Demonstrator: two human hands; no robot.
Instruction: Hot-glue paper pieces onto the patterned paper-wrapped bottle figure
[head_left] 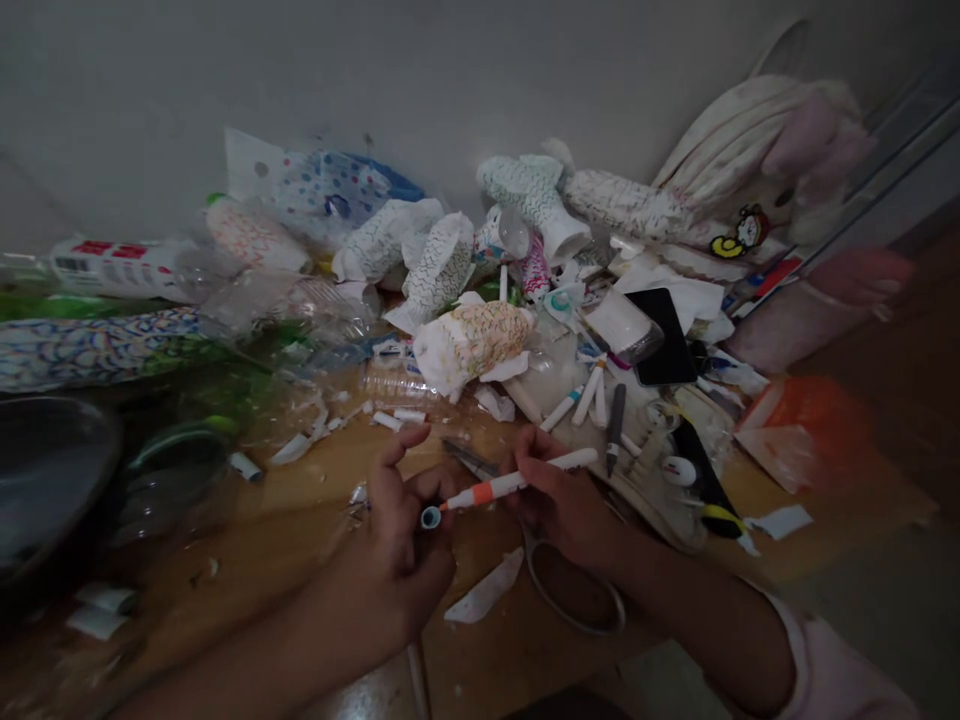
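Observation:
My right hand (551, 490) grips a white marker pen (510, 487) with an orange band. Its orange tip points left and meets, or nearly meets, the rim of a small pale-blue tube (430, 518), whose dark open end shows. That tube is pinched in my left hand (405, 530), index finger raised. Scissors (574, 600) lie under my right hand, their blades partly covered. A white paper scrap (486, 588) rests below the hands. Just beyond them sits a stuffed paper fish (476, 345) with orange and green scale marks.
More scale-patterned fish shapes (442, 265) line the wall. Several markers (592, 392) and a black phone (661, 335) are at right. Plastic bottles (124, 268) and a dark bowl (52, 490) stand left. An orange bag (814, 430) lies near the right edge.

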